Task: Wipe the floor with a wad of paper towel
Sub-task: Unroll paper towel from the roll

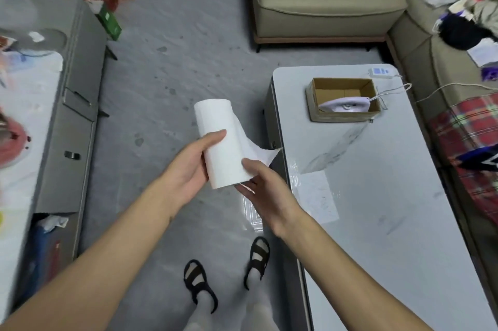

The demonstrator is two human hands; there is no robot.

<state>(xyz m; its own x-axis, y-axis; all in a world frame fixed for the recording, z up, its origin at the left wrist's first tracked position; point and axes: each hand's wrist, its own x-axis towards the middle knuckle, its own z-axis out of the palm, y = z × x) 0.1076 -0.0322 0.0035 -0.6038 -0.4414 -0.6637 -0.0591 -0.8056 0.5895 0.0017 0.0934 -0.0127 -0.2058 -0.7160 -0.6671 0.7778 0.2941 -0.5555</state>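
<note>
Paper towel roll [221,142]: left hand [186,171] grips, right hand [265,192] pinches edge.

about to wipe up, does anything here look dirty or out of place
Dark blotches dot the grey floor left of and beyond the paper towel roll, and a grey smear streaks the white table.

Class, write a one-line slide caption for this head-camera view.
Left hand holds a paper towel roll; right hand pinches its loose sheet above the spotted floor.
</note>
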